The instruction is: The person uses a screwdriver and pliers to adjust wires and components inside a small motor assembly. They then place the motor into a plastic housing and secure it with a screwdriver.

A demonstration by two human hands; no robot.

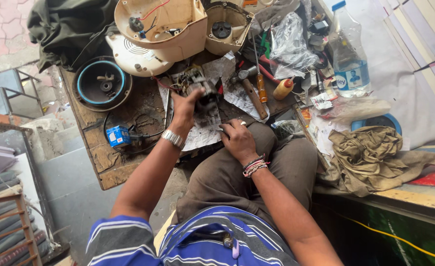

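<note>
Bright, even daylight — raised hand motion-blurred, edges stretched.

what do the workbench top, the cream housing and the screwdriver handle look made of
Workbench top: rough, worn wood, with chipped edges and dark stains. Cream housing: likely moulded plastic, a smooth matt shell. Screwdriver handle: probably translucent amber plastic, glossy.

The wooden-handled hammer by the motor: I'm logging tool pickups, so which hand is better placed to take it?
Probably the right hand: it lies empty just below the hammer, while the left hand holds the motor.
</note>
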